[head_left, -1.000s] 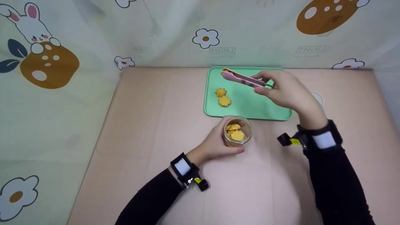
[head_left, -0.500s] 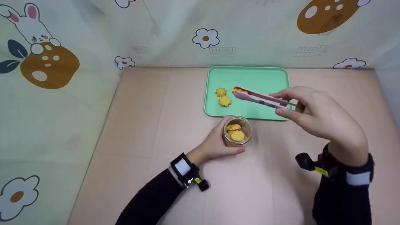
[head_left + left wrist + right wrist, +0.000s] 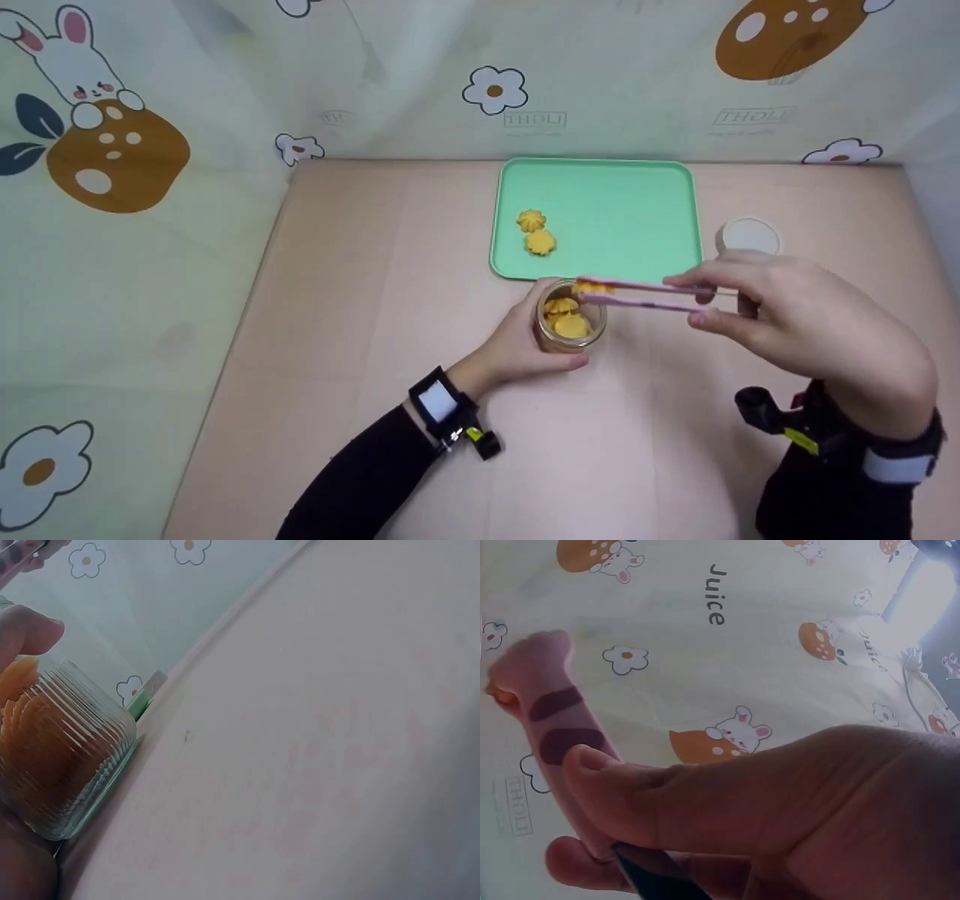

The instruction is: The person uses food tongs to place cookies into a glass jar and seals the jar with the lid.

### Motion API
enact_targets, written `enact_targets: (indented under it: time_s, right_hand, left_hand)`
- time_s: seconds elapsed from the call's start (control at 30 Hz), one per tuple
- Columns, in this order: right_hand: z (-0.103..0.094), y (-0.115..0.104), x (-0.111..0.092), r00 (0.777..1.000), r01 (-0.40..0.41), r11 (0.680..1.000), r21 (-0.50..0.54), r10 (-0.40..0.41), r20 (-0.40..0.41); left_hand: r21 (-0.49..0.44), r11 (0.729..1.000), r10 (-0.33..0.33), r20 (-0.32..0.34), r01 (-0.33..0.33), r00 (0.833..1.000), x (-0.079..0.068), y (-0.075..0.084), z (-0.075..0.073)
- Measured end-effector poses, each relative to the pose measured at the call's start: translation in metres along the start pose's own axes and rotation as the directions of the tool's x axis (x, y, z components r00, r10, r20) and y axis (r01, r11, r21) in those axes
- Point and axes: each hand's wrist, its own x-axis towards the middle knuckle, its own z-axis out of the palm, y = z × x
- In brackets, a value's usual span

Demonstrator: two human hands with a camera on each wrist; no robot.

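Observation:
My left hand [image 3: 517, 341] holds a ribbed glass jar [image 3: 553, 343] around its side, mouth up, on the table. Several yellow flower-shaped cookies [image 3: 570, 326] lie inside; through the glass in the left wrist view the jar [image 3: 97, 742] shows them stacked. My right hand [image 3: 802, 311] pinches pink tongs [image 3: 645, 303] between thumb and fingers. Their tips grip another yellow cookie [image 3: 591, 288], which overlaps the far right part of the jar's rim in the head view. In the right wrist view the paw-shaped tip of the tongs [image 3: 544, 664] shows above my thumb.
A green tray [image 3: 615, 217] lies behind the jar, with two cookies [image 3: 540, 242] near its left edge. A round white lid [image 3: 750, 235] is to the right of the tray. Patterned cloth [image 3: 390, 82] rises behind the table [image 3: 337, 300].
My right hand has brought the tongs and their cookie from over the tray toward me, to the jar's mouth. The white lid is now uncovered. My left hand and the jar have stayed put.

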Motion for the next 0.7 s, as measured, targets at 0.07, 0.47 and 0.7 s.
enact_targets:
  time_s: [0.07, 0.47, 0.7]
  right_hand:
    - [-0.0006, -0.0018, -0.0016, 0.999, 0.014, 1.0, -0.021, -0.013, 0.029]
    - [0.003, -0.0086, -0.0026, 0.996, 0.088, 0.995, -0.051, -0.088, -0.007]
    - [0.0042, -0.0097, -0.0001, 0.994, 0.104, 0.994, -0.039, -0.105, -0.024]
  left_hand:
    - [0.003, 1.0, -0.004, -0.004, 0.004, 1.0, -0.0002, 0.0008, -0.0005]
    - [0.011, 1.0, 0.011, -0.005, -0.011, 1.0, 0.0007, -0.0012, -0.0005]
    - [0.006, 1.0, 0.003, -0.001, -0.003, 1.0, 0.0006, -0.0004, 0.0004]
